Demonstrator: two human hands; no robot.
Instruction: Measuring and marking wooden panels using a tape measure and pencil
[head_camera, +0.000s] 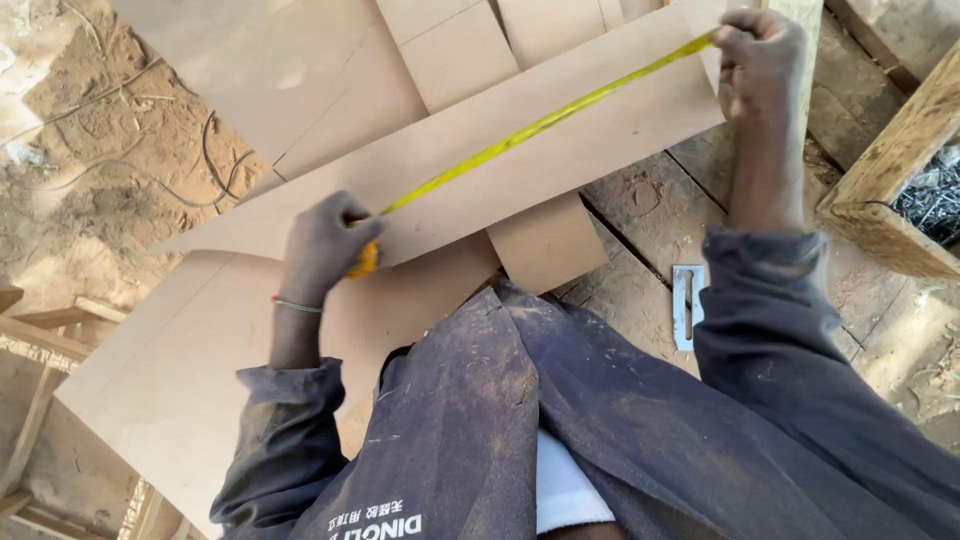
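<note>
A yellow tape measure (520, 135) is stretched diagonally across a long brown board (600, 140) lying on a wooden workbench. My left hand (325, 240) grips the tape's yellow case at the board's near-left end. My right hand (760, 50) pinches the tape's free end against the board's far-right edge. The tape lies flat along the board's surface between both hands.
More brown board pieces (300, 70) lie under and behind the long one. A small metal bracket (686, 305) rests on the dusty workbench (650, 220). A wooden box with dark nails (925, 195) stands at right. Sandy ground with cables (100, 120) is at left.
</note>
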